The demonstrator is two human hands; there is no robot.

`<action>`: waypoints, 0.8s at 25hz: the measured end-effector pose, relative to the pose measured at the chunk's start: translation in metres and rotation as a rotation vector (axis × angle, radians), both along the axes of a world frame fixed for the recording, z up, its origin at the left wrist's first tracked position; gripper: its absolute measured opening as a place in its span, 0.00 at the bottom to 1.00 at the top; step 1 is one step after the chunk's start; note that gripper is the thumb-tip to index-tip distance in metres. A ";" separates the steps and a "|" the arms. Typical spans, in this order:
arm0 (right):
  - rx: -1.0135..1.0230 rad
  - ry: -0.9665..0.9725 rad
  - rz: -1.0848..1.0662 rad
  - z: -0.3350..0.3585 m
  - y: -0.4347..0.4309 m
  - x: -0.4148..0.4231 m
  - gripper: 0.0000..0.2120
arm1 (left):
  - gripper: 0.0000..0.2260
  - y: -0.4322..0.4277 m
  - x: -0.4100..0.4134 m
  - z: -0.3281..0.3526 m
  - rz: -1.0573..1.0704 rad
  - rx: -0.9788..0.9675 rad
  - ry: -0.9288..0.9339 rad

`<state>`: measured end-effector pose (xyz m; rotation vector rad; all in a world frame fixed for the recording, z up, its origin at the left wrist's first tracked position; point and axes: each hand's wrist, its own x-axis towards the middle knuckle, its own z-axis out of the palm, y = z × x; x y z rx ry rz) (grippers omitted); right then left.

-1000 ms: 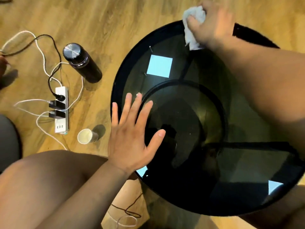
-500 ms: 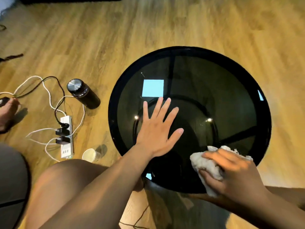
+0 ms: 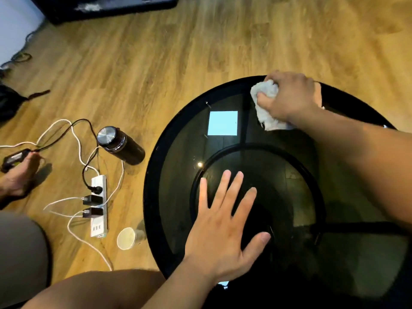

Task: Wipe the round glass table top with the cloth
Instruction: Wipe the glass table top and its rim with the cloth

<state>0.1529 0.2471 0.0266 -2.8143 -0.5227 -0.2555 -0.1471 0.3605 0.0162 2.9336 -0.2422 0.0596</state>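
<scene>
**Item: wiping pass at the far rim of the glass table**

Head view, looking down.
- Round glass table top (image 3: 178, 175): dark glass in a black rim, filling the lower right of the view; a pale square reflection (image 3: 223, 123) lies on its far left part.
- Cloth (image 3: 268, 121): white, bunched, pressed on the glass at the far edge, just inside the rim.
- Right hand (image 3: 289, 97): fingers curled and clamped on the cloth, forearm reaching across the table.
- Left hand (image 3: 223, 230): flat on the near glass, fingers straight and spread apart, holding nothing; judged to be steadying the table.
- On the wooden floor, left of the table: dark bottle (image 3: 121, 144), power strip (image 3: 99, 206) with plugs and cables, and paper cup (image 3: 126, 238) near the rim.

Step in hand: judged a wiping stroke at the far edge. The next move calls for drawing the cloth along or back across the glass under even pressure, then shifting the left hand to uncover the patch beneath it.
</scene>
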 end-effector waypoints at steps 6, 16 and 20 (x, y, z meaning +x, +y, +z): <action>-0.022 0.107 -0.057 0.017 0.003 -0.007 0.21 | 0.30 0.000 0.003 0.007 0.038 -0.012 0.035; 0.023 0.111 0.192 0.021 -0.175 -0.305 0.16 | 0.33 -0.009 -0.002 0.013 0.051 0.165 0.088; -0.023 0.080 0.093 0.023 -0.132 -0.209 0.18 | 0.32 -0.009 -0.002 0.011 0.025 0.105 0.048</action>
